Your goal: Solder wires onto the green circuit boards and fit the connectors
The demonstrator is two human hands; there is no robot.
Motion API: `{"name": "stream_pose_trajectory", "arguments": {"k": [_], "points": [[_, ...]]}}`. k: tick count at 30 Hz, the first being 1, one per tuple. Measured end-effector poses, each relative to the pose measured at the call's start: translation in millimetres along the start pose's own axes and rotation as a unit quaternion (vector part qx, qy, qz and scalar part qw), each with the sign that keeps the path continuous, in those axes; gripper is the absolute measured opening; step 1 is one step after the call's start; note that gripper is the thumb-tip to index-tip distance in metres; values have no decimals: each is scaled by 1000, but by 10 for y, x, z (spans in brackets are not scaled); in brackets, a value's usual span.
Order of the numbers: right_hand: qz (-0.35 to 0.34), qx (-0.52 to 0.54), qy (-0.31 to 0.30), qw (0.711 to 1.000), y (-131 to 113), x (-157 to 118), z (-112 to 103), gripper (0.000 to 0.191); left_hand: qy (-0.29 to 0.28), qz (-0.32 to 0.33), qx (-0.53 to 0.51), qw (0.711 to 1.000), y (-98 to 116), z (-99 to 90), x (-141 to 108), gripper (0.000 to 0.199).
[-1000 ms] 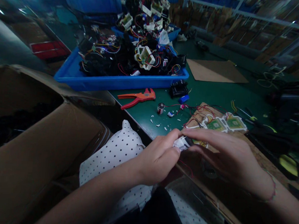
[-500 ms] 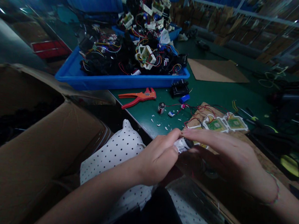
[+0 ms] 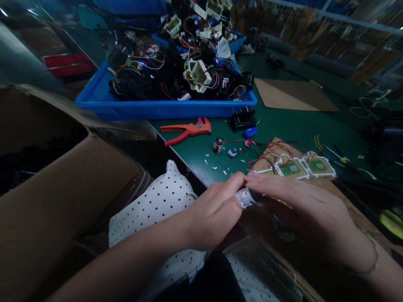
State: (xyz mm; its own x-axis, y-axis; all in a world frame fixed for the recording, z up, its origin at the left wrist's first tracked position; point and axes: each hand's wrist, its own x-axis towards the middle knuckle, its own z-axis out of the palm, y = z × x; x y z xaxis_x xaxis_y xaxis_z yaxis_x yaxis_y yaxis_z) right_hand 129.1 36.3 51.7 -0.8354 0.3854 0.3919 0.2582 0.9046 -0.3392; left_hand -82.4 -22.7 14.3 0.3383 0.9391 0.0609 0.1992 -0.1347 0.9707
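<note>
Between my two hands is a small white cylindrical piece with a dark end [image 3: 245,198]. My left hand [image 3: 215,212] has its fingers wrapped round the white end. My right hand [image 3: 315,212] is bent over the dark end, with its fingers long and pressed against the piece; its thumb side is partly hidden. Just beyond the hands, a small dark and red cylinder [image 3: 218,145] stands upright on the green table [image 3: 201,158] among white scraps. Green circuit boards in white frames [image 3: 294,168] lie on a brown board, with red and black wires running from them.
An orange-red wire stripper [image 3: 188,131] lies before a blue tray [image 3: 163,108] heaped with black parts and wires. A black holder [image 3: 243,119] and a blue cylinder [image 3: 250,132] are beside it. An open cardboard box [image 3: 62,197] stands at the left. Flat cardboard [image 3: 293,95] lies farther back.
My right hand has shifted slightly over the dark end of the piece, covering a little more of it. Otherwise the hands hold nearly the same pose.
</note>
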Motion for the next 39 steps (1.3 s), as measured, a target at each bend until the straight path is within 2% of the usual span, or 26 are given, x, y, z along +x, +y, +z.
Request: {"name": "stream_pose_trajectory", "arguments": {"k": [7, 12, 17, 24, 34, 39], "points": [[6, 23, -11, 1000, 83, -82, 37, 46, -15, -21, -67, 997, -34, 6, 10, 18], [19, 49, -23, 998, 85, -101, 40, 52, 8, -6, -38, 999, -7, 11, 3, 16], [15, 61, -17, 998, 53, -84, 38, 54, 2, -1, -7, 1000, -4, -11, 2, 20], [22, 53, -27, 998, 122, -150, 59, 55, 5, -26, -70, 997, 6, 7, 1, 21], [9, 51, -36, 998, 110, -137, 31, 58, 1, -18, -51, 999, 0, -11, -2, 17], [4, 51, -48, 998, 201, -181, 70, 64, -9, -29, -88, 996, -29, -11, 12, 17]]}}
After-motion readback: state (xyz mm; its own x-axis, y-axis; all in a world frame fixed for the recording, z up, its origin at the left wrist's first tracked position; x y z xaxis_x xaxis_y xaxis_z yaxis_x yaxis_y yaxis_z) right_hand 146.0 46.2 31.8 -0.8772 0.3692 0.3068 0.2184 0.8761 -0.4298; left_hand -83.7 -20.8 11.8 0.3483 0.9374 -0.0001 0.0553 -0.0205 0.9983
